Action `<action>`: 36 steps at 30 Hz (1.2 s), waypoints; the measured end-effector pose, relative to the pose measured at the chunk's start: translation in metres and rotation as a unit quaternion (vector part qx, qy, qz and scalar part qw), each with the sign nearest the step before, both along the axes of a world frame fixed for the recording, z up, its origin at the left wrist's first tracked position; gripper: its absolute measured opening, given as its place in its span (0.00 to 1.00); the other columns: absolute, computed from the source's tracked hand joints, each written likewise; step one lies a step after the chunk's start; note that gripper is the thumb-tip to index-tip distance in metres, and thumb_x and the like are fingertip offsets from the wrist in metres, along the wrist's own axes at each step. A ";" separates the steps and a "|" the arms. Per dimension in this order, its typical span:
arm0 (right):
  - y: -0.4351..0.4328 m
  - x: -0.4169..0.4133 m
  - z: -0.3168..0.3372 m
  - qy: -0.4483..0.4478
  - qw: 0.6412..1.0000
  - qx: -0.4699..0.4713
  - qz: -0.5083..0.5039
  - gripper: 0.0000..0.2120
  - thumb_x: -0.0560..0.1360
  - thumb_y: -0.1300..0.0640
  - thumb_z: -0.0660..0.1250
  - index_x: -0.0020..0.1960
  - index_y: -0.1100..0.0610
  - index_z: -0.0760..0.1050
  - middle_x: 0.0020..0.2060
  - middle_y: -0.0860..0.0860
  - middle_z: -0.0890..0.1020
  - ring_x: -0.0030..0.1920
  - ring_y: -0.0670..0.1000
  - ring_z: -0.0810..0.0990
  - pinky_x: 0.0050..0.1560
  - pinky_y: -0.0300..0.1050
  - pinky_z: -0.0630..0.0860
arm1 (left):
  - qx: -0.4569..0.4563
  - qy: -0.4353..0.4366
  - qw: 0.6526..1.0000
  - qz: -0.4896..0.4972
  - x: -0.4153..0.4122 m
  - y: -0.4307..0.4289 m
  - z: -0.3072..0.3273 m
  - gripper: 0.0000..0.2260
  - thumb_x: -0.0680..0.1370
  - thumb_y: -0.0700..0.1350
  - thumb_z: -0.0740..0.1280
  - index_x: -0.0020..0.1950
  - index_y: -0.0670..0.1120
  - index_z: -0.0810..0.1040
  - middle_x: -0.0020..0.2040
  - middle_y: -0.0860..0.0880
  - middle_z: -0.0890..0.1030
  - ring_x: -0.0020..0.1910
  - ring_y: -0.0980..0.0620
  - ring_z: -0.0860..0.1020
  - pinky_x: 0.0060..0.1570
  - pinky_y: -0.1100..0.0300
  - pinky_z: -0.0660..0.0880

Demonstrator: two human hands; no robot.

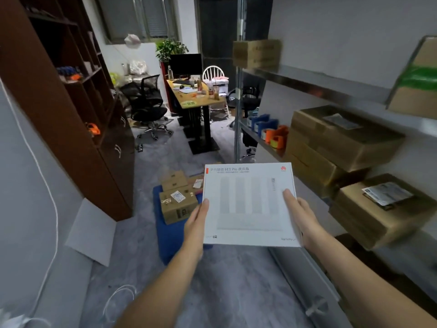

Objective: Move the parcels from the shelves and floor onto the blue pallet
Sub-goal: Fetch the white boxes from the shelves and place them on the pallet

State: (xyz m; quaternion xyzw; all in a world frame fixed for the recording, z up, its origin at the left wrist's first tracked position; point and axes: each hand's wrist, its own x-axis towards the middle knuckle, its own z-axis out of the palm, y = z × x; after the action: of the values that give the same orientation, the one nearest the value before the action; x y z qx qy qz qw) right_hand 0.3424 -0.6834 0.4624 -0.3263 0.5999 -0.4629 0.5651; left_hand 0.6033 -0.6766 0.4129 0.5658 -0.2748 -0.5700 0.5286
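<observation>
Holding one flat white box point(248, 204) level in front of me, I have both hands on it. My left hand point(197, 223) grips the near-left edge and my right hand point(305, 218) grips the right edge. Each thumb lies on the top face, and the other fingers are curled underneath, out of sight.

The box is close to square, so I cannot tell its long axis. Its printed face is up. The heading line runs along the far edge, pointing away from me into the room, and the small logos sit along the near edge.

One blue pallet point(170, 237) lies on the floor just left of and below the box. It carries one brown carton point(178, 205) at the front. At least one more carton point(173, 179) is behind it; the exact count is unclear.

On my right stands one metal shelving unit point(307, 78). It holds two brown parcels on top: a far parcel point(256, 54) and a green-taped parcel point(416, 76). Below them is a stack of parcels point(343, 138), apparently two high, and lower still is one labelled parcel point(378, 209).
</observation>
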 end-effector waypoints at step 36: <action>-0.615 0.184 -0.044 0.022 0.988 -0.018 0.150 0.34 0.58 0.23 0.69 0.61 0.33 0.74 0.55 0.41 0.83 0.54 0.50 0.84 0.56 0.59 0.80 | -0.021 -0.069 0.987 0.140 0.177 -0.529 -0.044 0.27 0.64 0.74 0.69 0.55 0.59 0.78 0.49 0.51 0.85 0.46 0.49 0.85 0.44 0.48 0.83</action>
State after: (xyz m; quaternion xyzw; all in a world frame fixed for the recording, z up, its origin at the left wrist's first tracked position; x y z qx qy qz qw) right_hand 0.5261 -1.2987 0.4181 -0.4329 0.5480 -0.3769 0.6085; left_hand 0.7806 -1.2053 0.3688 0.6257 -0.2407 -0.4435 0.5949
